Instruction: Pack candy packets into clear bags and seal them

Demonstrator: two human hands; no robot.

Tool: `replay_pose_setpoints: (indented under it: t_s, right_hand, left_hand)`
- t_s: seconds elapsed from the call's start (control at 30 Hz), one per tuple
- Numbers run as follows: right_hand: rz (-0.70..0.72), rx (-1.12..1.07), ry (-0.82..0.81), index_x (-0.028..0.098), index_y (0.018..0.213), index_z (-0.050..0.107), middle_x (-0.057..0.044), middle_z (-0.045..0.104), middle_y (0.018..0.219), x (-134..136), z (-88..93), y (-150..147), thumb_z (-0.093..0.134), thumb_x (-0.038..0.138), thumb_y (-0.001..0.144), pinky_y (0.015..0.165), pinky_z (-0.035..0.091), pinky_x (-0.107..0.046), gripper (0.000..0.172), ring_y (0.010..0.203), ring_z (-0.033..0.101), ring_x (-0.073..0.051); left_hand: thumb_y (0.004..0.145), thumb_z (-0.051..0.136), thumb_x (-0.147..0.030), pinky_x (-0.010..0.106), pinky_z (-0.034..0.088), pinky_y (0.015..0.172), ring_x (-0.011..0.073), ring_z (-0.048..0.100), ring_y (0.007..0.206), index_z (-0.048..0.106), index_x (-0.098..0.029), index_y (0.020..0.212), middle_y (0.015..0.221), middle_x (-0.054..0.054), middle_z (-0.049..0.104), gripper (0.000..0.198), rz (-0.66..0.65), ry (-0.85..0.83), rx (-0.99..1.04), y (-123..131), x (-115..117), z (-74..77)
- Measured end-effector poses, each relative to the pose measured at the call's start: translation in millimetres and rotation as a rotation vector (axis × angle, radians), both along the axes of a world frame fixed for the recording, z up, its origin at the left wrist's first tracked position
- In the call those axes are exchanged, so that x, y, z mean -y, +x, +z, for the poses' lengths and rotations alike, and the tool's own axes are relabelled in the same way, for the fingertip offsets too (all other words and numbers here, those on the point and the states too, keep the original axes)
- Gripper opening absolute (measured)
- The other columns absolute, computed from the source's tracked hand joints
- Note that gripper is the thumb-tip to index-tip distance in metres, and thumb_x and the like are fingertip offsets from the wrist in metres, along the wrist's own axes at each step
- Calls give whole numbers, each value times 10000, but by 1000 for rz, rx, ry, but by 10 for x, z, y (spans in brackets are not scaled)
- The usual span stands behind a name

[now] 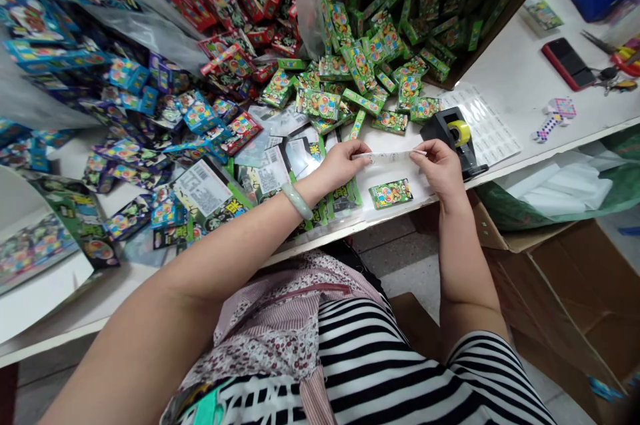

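Holding one strip (389, 157): one left hand (343, 163), one right hand (442, 166).

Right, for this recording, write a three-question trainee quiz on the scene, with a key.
1. What stretches between the left hand and the right hand?
2. True or false: a pale green bangle circles the left wrist.
3. Which is the main colour of the small box between the hands and the near edge of the table: A red, B green, C blue?

Key:
1. A thin whitish strip.
2. True.
3. B.
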State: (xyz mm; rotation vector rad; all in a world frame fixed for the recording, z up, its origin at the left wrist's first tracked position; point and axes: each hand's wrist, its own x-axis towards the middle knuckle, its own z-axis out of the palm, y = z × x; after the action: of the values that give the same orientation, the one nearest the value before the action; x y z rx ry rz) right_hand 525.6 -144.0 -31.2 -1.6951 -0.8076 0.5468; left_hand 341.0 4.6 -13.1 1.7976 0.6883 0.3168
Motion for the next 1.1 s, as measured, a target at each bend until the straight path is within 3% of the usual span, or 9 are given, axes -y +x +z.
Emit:
replay_pose_setpoints:
  t_s: [0.2,0.37,0.57,0.83,1.1]
  right_hand:
    - [5,24,-73,229,716,602,27,565,655,21,-24,17,700,461,758,644,444,-301,255,635,509,-146]
    - [155,31,-87,235,912,695,-12,683,870,19,86,57,805,399,650,773,496,-347,329,816,621,-193]
    - [243,203,-160,219,692,640,-14,677,754,-76,228,57,754,378,715,780,485,-355,197,754,599,-190]
    - [292,259,-225,200,681,623,-12,654,701,-71,259,38,656,381,791,672,426,-320,215,670,552,-166]
    - [316,339,-207,207,766,678,-26,700,820,-33,338,67,748,356,714,758,453,-337,172,774,592,-190]
  left_hand:
    - [768,614,-174,262,429,734,144,556,749,653,-139,826,785,3,650,78,22,-22,-9,2,6,-24]
    - [774,617,-159,265,439,751,143,563,755,666,-134,838,796,8,656,84,16,-21,-10,-9,22,-10]
    - [766,623,-133,262,451,752,139,575,764,657,-141,838,808,7,657,80,11,-55,13,-11,51,2]
    - [785,622,-182,261,430,713,141,555,733,657,-138,821,772,2,642,67,1,-30,-8,-31,44,33]
    - [776,604,-193,268,443,730,145,571,757,658,-140,840,806,9,660,99,-23,-7,-1,-31,43,35]
